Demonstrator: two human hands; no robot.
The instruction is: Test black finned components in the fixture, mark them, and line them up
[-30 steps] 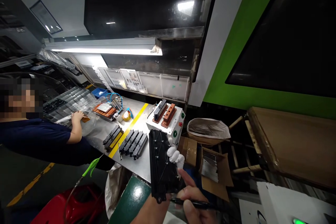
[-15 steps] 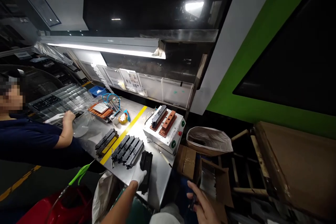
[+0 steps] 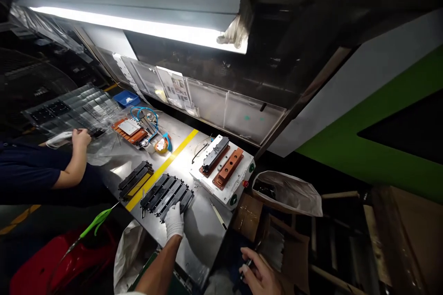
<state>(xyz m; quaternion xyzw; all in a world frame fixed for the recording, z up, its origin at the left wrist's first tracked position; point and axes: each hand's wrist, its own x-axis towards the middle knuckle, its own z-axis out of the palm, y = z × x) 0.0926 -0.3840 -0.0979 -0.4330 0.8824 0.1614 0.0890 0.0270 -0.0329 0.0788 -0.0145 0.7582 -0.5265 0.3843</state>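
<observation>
A: Step? Gloved left hand (image 3: 174, 222) lies flat on the nearest black plastic part, at the row of parts (image 3: 166, 196) on the steel bench (image 3: 202, 226).
B: Seating it. Next: release cleanly. Right hand (image 3: 258, 276) pinches a dark pen-like tool (image 3: 246, 265).

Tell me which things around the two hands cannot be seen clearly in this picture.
- Head view: the left hand in its white glove covers the near end of the black parts.
- The dark tool in the right hand is too small and dim to identify.
- The contents of the cardboard box are in shadow.
</observation>
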